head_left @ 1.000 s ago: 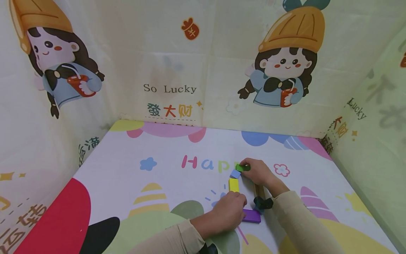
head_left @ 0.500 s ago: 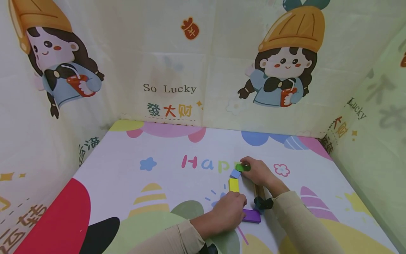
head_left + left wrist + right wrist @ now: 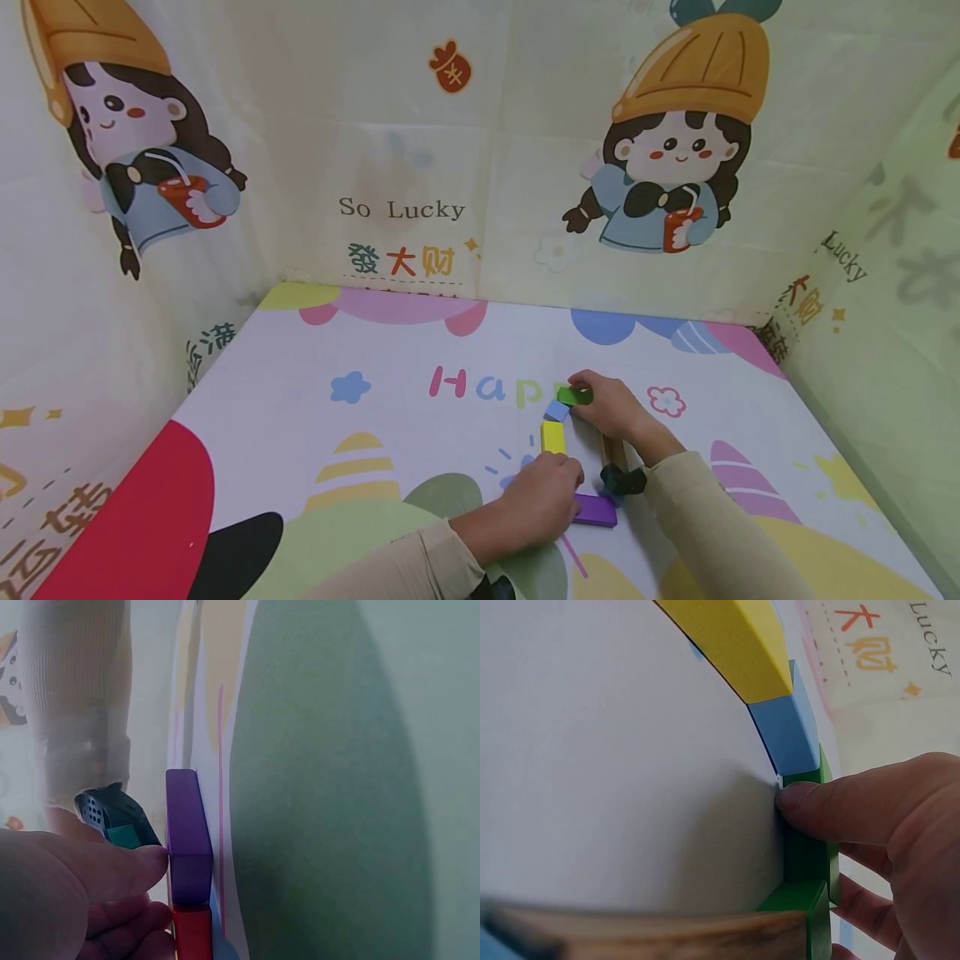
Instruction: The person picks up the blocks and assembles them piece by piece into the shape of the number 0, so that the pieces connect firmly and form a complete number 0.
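My right hand (image 3: 611, 404) pinches a green block (image 3: 802, 851) at the far end of a curved row, its thumb on the inner face. Beside it stands a light blue block (image 3: 786, 731), followed by a yellow block (image 3: 552, 437). My left hand (image 3: 536, 500) is bent over the row's near left part. In the left wrist view, its thumb tip touches a purple block (image 3: 189, 832) where that meets a red block (image 3: 193, 930). Its other fingertips lie against the red block; whether they pinch it is hidden. The head view hides the red block under this hand.
A wooden piece (image 3: 613, 452) stands under my right forearm, partly hidden by the dark wrist camera (image 3: 622, 479). Another green block (image 3: 799, 900) adjoins the pinched one. The patterned tabletop (image 3: 405, 350) is bordered by printed cloth walls (image 3: 525, 167).
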Available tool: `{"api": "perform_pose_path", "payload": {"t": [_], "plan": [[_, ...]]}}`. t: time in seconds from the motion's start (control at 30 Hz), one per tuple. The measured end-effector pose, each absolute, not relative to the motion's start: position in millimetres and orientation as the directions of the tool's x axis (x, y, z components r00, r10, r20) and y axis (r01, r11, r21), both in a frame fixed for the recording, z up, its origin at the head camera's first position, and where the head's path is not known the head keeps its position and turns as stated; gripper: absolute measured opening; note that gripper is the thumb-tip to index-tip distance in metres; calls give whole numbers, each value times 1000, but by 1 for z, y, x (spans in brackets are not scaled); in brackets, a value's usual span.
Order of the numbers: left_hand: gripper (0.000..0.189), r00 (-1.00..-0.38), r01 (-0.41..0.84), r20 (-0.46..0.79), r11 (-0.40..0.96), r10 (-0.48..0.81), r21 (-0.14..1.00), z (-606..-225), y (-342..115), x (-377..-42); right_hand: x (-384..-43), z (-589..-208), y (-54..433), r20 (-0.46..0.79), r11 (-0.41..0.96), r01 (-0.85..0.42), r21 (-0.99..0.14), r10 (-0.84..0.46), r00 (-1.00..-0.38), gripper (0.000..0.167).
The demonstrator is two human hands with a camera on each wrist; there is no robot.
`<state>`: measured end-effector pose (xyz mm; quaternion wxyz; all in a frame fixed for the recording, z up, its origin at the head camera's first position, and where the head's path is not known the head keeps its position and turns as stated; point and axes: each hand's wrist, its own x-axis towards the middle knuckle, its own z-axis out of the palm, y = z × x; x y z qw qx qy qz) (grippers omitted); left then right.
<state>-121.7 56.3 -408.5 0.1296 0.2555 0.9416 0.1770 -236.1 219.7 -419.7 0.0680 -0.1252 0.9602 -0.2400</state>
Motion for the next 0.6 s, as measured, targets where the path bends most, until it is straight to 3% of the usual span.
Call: {"api": "perform_pose_path", "payload": {"t": [0.6], "plan": [[23,-829,425,-146,777,540,464,-409,52,-124,-230,-414,229,-84,861,-218,-460,-287,-954,54]]}}
